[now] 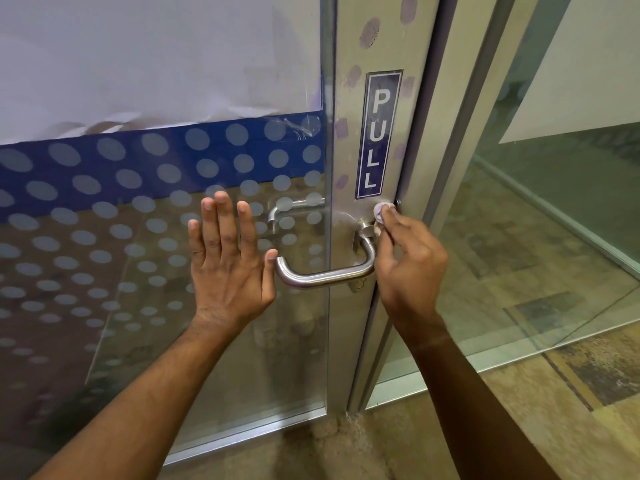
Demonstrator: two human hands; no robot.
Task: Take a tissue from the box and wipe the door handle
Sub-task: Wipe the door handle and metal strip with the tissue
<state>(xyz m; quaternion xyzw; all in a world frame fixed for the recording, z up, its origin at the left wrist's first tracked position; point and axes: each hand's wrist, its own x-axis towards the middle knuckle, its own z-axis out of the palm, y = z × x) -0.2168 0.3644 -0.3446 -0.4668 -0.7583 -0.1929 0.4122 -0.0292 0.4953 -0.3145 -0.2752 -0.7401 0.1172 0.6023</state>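
A: Glass door [166,237] with frosted dots, blue band, metal stile bearing a PULL sticker [378,135]; mottled floor [519,410] beyond.

B: Left hand [228,261]?

A: Flat on the glass, fingers spread wide, holding nothing, at nine o'clock from the lever handle [325,275].

B: Right hand [408,261]?

A: Pinched tight around a small white tissue wad [380,213], pressed just above the handle's base, at one o'clock.

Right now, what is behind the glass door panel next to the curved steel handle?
Through the dotted glass door panel, a second metal lever handle shows on the far side. The left hand, flat on the glass, covers what lies behind it.
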